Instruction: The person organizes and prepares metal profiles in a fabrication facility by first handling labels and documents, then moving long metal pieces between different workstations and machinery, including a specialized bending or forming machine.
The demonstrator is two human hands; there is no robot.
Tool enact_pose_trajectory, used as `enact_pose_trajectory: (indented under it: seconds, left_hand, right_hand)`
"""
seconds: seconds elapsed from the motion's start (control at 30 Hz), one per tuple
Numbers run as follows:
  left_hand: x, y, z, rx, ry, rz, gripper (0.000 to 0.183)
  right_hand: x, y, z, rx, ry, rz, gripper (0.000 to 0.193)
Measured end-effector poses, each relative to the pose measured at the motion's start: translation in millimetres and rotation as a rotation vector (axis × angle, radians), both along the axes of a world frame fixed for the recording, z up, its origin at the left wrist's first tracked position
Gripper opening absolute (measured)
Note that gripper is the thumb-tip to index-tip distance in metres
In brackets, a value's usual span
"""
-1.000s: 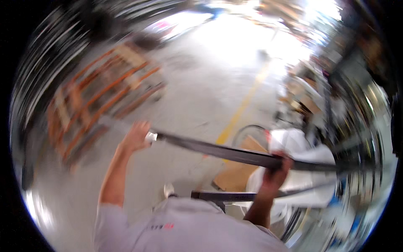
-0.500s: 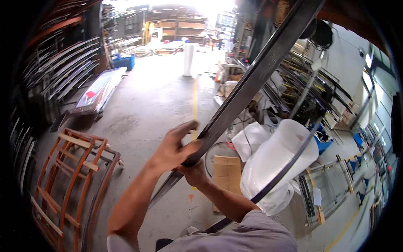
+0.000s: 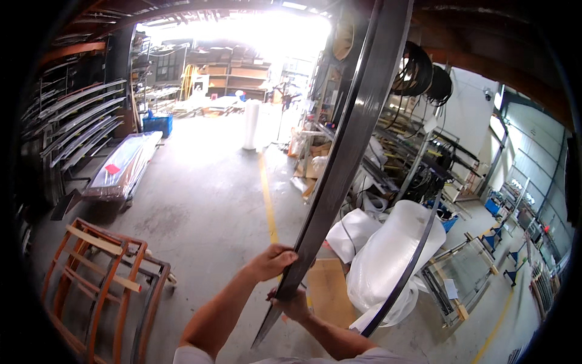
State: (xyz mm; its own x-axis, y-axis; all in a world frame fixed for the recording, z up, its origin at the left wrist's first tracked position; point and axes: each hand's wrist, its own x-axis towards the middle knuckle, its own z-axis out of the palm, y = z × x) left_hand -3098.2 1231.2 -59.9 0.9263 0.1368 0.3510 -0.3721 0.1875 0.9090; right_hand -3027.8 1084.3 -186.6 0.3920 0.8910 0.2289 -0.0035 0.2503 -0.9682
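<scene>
A long dark metal profile (image 3: 344, 142) stands steeply slanted before me, from low near my body to the top of the picture. My left hand (image 3: 274, 262) is closed on its left edge, thumb pressed against the metal. Just below, my right hand (image 3: 293, 304) grips the same profile from the right and behind. Part of the right fingers is hidden by the profile, whose tapering lower end shows beneath the hands. To the right a long, dark narrow strip (image 3: 407, 276) runs past a bubble-wrap roll, touching neither hand.
A wheeled brown frame rack (image 3: 115, 267) stands at left, near a wrapped flat stack (image 3: 124, 167). At right are a large bubble-wrap roll (image 3: 388, 249), flat cardboard (image 3: 330, 291) and a glazed frame (image 3: 461, 276). A white roll (image 3: 251, 124) stands upright farther off.
My left hand, lifted with fingers apart before, has closed on the profile's edge. The profile appears more upright. Both hands sit lower in the picture as the view has tilted up.
</scene>
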Motion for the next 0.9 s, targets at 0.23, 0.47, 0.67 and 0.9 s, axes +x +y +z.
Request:
enact_pose_trajectory:
  seconds: [0.23, 0.47, 0.67, 0.9]
  left_hand:
    - [-35, 19, -44, -0.267, 0.073, -0.062, 0.031]
    - [-40, 24, -98, -0.247, 0.177, 0.015, 0.039]
    - [-52, 17, -94, -0.204, 0.097, 0.143, 0.027]
    - [-69, 17, -67, -0.083, 0.118, 0.306, 0.023]
  right_hand:
    - [-60, 6, -30, -0.147, -0.252, -0.308, 0.015]
    - [-69, -4, -80, -0.195, -0.305, -0.341, 0.019]
    - [-84, -11, -71, -0.23, -0.87, -0.516, 0.024]
    - [-83, -30, -64, -0.32, -0.697, -0.428, 0.03]
